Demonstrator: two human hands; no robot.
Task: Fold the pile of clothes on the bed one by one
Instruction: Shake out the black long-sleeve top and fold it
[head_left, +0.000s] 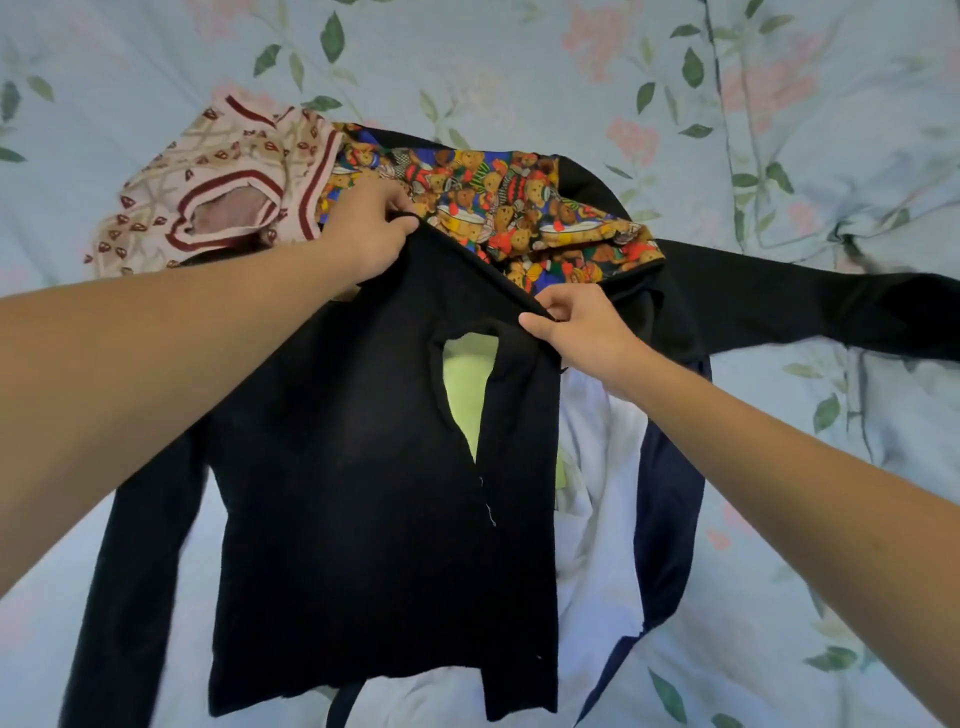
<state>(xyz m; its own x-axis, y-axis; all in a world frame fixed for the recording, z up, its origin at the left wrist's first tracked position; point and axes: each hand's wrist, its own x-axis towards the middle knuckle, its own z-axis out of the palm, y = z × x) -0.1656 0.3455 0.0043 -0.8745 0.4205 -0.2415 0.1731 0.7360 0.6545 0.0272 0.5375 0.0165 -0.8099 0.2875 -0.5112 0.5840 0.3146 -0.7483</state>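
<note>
Both hands are holding up a black long-sleeved top (363, 467) over the floral bedsheet (571, 62). The left hand (369, 228) is pinching one end of the top's upper edge, and the right hand (571, 327) is pinching the other end, so the body is hanging down with a slit gaping near the middle. One sleeve is trailing right across the bed. Behind it, a teddy-bear print garment (519, 202) and a pink patterned sweater (218, 192) are lying together, while white fabric (597, 467) and a navy piece (670, 493) are showing underneath.

Matt black knit top (363, 467), soft and slightly fuzzy; smooth printed cotton bear-print cloth (519, 208); smooth floral bed sheet (519, 67).
</note>
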